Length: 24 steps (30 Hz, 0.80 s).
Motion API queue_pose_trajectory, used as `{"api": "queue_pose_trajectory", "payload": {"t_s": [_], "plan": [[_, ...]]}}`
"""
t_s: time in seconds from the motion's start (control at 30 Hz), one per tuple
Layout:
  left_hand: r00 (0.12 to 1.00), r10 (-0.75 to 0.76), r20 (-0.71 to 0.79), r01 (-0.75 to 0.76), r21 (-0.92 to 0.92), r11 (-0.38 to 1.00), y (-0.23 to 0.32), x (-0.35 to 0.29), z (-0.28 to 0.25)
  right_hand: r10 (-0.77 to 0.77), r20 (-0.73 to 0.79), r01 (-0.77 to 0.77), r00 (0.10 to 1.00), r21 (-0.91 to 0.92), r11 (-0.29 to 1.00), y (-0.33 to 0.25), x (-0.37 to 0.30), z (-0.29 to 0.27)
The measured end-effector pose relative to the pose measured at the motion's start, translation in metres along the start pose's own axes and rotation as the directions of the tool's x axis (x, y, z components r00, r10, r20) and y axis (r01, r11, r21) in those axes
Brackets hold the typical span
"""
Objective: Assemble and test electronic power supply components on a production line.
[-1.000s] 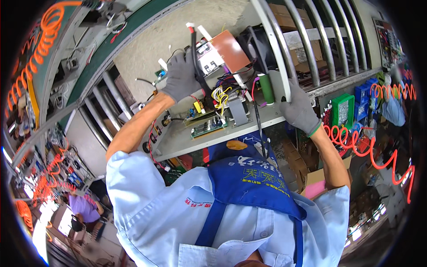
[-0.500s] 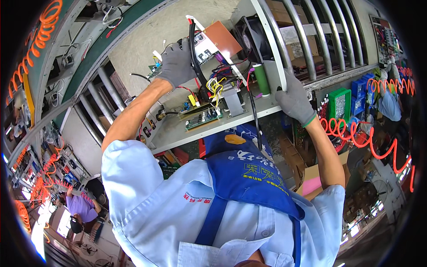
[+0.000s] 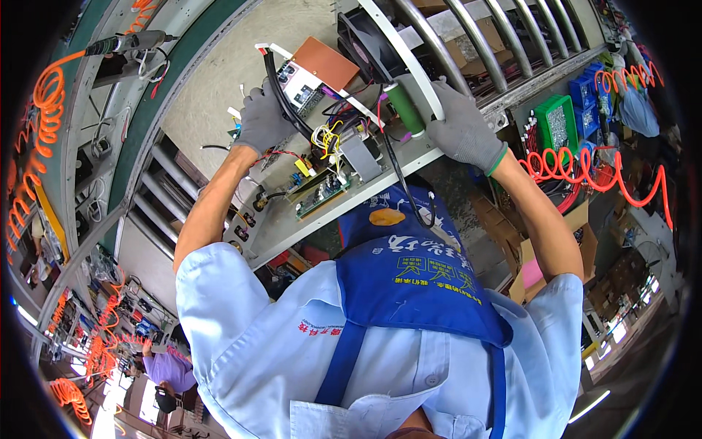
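Note:
An open metal chassis (image 3: 289,234) full of circuit boards and wires lies in front of me. My left hand (image 3: 263,123), in a grey glove, is closed over its inner left part, beside a thick black cable (image 3: 281,96); what its fingers grip is hidden. A white panel (image 3: 409,55) rises at the chassis's right end, and my gloved right hand (image 3: 465,128) is closed round its near edge. Between my hands are a copper-coloured board (image 3: 325,63), a green cylinder (image 3: 405,110), a grey block (image 3: 361,158) and yellow-white wires (image 3: 325,139). A black fan (image 3: 363,50) stands behind the panel.
Steel rollers (image 3: 475,44) run on both sides of the chassis. Coiled red air hose (image 3: 585,170) hangs at right near a green bin (image 3: 556,124) of small parts and blue bins (image 3: 583,91). An orange coiled hose (image 3: 50,110) and a hanging screwdriver (image 3: 124,42) are at left.
The chassis appears turned slightly, its right end nearer me, and shifted left in view with both hands. The loose black cable end now curls over my apron. The surroundings have shifted too.

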<state>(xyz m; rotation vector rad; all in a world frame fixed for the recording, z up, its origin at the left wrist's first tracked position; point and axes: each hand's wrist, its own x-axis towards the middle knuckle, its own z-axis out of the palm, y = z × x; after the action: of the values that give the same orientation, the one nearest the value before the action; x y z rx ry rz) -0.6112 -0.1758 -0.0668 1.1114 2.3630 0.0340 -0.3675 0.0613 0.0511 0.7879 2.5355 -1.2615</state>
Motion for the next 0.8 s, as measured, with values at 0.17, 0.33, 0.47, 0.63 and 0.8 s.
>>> {"api": "queue_pose_trajectory", "payload": {"t_s": [0.17,0.33,0.47,0.63,0.8], "plan": [[0.985,0.138,-0.1,-0.142,-0.038,0.989,-0.007,0.005,0.019,0.022,0.02,-0.022,1.0,-0.006,1.0,-0.004,0.0,0.0],[0.964,0.197,-0.18,-0.205,-0.029,0.978,-0.011,0.004,0.027,-0.022,-0.004,0.021,1.0,-0.025,0.999,-0.002,0.0,0.0],[0.966,0.188,-0.179,-0.202,-0.06,0.978,-0.012,-0.002,0.02,-0.01,-0.008,0.01,1.0,-0.013,1.0,-0.001,-0.001,0.0],[0.967,0.179,-0.18,-0.188,-0.035,0.982,0.002,-0.003,0.015,-0.019,-0.008,0.019,1.0,-0.005,1.0,-0.001,0.0,0.002],[0.966,0.185,-0.179,-0.18,0.045,0.983,0.016,0.013,0.014,-0.035,-0.004,0.034,0.999,-0.007,0.999,-0.002,0.002,0.001]]}}
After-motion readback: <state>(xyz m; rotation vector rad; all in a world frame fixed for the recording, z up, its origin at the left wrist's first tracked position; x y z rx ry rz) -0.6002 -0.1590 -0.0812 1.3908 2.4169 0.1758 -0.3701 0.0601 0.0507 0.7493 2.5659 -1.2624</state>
